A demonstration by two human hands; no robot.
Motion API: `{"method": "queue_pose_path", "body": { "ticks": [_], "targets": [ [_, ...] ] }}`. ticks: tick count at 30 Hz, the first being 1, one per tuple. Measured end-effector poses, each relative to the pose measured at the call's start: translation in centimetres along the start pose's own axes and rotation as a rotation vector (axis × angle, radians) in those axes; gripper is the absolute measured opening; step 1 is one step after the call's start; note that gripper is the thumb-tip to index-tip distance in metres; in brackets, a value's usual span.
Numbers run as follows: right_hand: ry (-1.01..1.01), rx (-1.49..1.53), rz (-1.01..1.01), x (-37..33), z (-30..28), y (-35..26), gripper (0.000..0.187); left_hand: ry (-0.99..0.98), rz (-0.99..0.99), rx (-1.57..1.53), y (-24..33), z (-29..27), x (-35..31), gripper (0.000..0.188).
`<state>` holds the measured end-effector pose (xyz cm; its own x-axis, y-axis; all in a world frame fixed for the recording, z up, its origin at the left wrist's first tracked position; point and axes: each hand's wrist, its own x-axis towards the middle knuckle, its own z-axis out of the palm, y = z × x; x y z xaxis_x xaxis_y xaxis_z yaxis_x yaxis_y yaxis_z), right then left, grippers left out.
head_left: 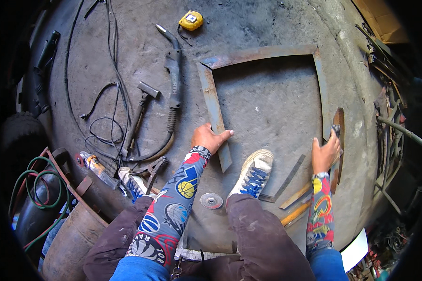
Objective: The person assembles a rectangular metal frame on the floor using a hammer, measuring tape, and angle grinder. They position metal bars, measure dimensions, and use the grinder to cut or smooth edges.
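Note:
A three-sided frame of grey, rust-marked steel bars (267,53) lies on the concrete floor, its open side toward me. My left hand (210,139) is closed round its left leg, with the thumb across the bar. Near the lower end of the right leg, my right hand (326,153) grips the bar between thumb and fingers; part of that end is hidden behind the hand. A narrow rusty metal strip (341,122) lies just right of it. Between the legs, toward me, is my shoe (255,171).
Left of the frame lie a welding torch (174,77), a hammer (140,110), cables (115,65) and an angle grinder (97,168). A yellow tape measure (191,20) sits beyond. A grinding disc (211,201) and loose bars (295,195) lie near my feet. A rusty cylinder (75,236) stands lower left.

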<state>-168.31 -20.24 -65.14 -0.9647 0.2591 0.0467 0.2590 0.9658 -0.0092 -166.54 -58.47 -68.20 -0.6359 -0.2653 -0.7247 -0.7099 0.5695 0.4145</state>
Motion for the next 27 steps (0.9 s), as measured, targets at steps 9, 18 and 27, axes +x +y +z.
{"method": "queue_pose_path", "body": {
  "ticks": [9, 18, 27],
  "targets": [
    [0.031, 0.074, -0.025, 2.5, -0.4, -1.0, 0.065, -0.056, -0.036, -0.030, -0.2, 0.2, 0.5, 0.061],
    [-0.095, 0.055, -0.157, 7.5, 4.9, 1.9, 0.063, -0.046, -0.026, 0.003, -1.1, 0.0, 0.5, 0.072],
    [-0.174, 0.130, -0.039, 1.0, 2.3, 2.2, 0.070, -0.030, 0.055, 0.053, -1.6, -0.5, -1.1, 0.063]
  ]
}}
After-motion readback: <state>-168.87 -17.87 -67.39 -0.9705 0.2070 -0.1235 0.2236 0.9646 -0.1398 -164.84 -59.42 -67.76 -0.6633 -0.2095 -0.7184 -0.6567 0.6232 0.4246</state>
